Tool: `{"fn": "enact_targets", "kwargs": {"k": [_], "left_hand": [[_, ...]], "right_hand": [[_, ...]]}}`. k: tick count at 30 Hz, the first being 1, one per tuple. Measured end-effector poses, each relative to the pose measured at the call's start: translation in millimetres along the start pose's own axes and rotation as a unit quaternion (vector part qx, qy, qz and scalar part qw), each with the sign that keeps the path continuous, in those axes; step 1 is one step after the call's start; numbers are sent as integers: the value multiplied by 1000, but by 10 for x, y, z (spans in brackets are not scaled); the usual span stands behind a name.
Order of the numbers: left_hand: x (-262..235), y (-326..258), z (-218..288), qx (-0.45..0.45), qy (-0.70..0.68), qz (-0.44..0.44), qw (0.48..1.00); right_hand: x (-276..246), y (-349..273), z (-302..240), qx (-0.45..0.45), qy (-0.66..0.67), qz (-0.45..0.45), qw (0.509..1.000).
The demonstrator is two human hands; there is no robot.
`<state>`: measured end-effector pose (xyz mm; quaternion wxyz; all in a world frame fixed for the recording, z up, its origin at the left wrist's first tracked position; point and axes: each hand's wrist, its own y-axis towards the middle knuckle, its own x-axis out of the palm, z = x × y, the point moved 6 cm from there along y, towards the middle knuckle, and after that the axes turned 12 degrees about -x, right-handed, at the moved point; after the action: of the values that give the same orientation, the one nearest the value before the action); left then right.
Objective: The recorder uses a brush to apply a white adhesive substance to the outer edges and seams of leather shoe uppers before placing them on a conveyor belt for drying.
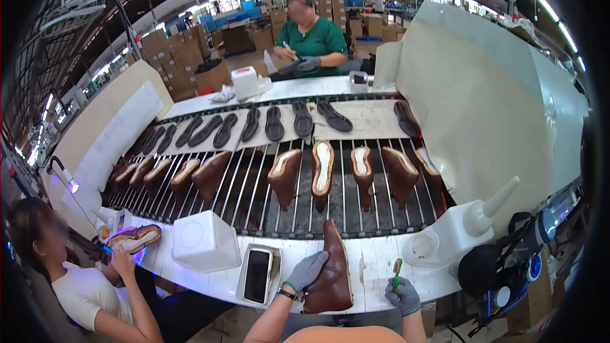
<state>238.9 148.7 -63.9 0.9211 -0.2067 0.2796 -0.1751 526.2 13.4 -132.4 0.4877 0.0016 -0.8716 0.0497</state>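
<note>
Gloved hands at six o'clock: boot gripped, brush clenched.

Left hand [307, 271] is closed around a brown boot [332, 273] on the white bench [372, 263]; right hand [403, 295] is fisted on a green-handled brush [396, 271]. A phone [257, 275] lies at nine o'clock, a white box [204, 240] beyond. Seven black soles [274, 123] are counted at twelve o'clock; brown cartons [168, 51] are stacked at eleven.

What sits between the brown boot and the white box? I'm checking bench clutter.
In the head view, a phone in a tray lies between the brown boot and the white box.
</note>
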Motion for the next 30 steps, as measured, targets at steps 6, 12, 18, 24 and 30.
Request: {"fn": "enact_targets", "kwargs": {"k": [6, 12, 18, 24, 30], "left_hand": [[12, -21, 117, -9, 11, 6, 1000], [55, -12, 85, 22, 4, -1, 1000], [41, -21, 27, 1, 16, 11, 1000], [33, -48, 89, 16, 7, 11, 1000], [54, -11, 92, 44, 2, 23, 999]], "right_hand": [[-59, 30, -14, -11, 18, -14, 1000], [-27, 22, -79, -18, 10, -35, 999], [-38, -16, -18, -18, -5, -27, 999], [34, -44, -39, -30, -31, -14, 999], [406, -33, -509, -58, -298, 155, 940]]}}
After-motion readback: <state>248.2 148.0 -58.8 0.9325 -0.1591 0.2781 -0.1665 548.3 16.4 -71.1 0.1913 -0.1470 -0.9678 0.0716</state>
